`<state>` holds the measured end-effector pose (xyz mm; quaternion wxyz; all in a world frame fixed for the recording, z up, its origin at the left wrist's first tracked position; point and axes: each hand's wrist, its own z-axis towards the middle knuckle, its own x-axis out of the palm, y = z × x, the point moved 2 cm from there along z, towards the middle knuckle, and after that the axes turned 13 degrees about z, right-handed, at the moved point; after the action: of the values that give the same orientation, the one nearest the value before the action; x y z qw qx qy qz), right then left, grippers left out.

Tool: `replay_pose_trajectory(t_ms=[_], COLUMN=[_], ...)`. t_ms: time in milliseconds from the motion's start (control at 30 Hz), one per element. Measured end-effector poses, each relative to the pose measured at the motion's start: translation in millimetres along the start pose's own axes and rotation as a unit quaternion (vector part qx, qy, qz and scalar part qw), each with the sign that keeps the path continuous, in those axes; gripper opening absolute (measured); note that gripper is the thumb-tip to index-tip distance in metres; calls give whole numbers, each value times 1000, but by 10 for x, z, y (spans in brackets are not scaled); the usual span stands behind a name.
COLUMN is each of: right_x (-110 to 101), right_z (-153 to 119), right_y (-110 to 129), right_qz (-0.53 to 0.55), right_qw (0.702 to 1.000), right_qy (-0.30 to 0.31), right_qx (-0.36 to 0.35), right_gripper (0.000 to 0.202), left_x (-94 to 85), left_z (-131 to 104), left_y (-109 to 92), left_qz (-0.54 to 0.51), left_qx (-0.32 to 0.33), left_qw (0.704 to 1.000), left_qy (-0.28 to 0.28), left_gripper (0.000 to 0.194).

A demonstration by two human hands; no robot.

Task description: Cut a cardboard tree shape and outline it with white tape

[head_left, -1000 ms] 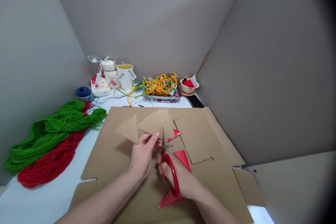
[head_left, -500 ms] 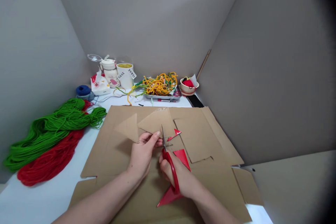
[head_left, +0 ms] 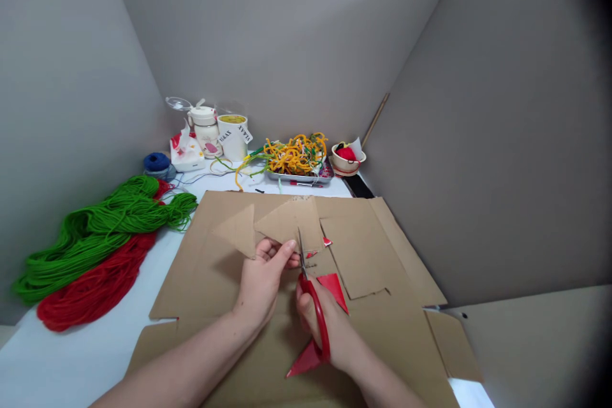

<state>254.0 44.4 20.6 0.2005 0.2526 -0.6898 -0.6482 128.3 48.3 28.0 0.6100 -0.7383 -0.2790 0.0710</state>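
Observation:
My left hand [head_left: 262,274] pinches the lower edge of a cut cardboard piece [head_left: 291,223] between thumb and fingers. A pointed cardboard triangle [head_left: 239,229] stands out to the left above that hand; whether it joins the other piece is hidden. In my right hand [head_left: 329,322] is a pair of scissors [head_left: 321,325] with red handles, the fingers wrapped through the loops. Their narrow blades point away from me and meet the cardboard piece just right of my left thumb. Red scraps [head_left: 333,288] lie beside and under my right hand.
A large flattened cardboard sheet [head_left: 201,287] covers the white table. Green yarn [head_left: 105,229] and red yarn [head_left: 100,287] lie at left. Along the back stand a white jar [head_left: 206,134], a paper cup [head_left: 233,140], a tray [head_left: 301,178] of tangled yarn and a bowl [head_left: 348,166].
The whole view has shifted slightly. The cardboard piece now covers more of the small red scrap beside the blades. Both hands keep their grips, with the scissors still at the cardboard.

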Motion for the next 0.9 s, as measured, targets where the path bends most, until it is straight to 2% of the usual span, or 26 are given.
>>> replay_pose_trajectory(t_ms=[267,600,900], right_x=[48,72,84], right_z=[-22,-20,-13], right_y=[55,-26,-19], right_qz=[17,65,102], right_qw=[1000,997,992], right_qy=[-17,-48,-67], right_qx=[8,-9,8], right_gripper=[52,47,45], left_x=[7,22,38], left_z=[-30,-58,-76], left_y=[-27,-82,-87], left_qz=[-10,-36,-52], left_qx=[-6,-19,-33], left_qw=[1000,999,998], left_qy=[-2,-1,6], left_gripper=[24,22,21])
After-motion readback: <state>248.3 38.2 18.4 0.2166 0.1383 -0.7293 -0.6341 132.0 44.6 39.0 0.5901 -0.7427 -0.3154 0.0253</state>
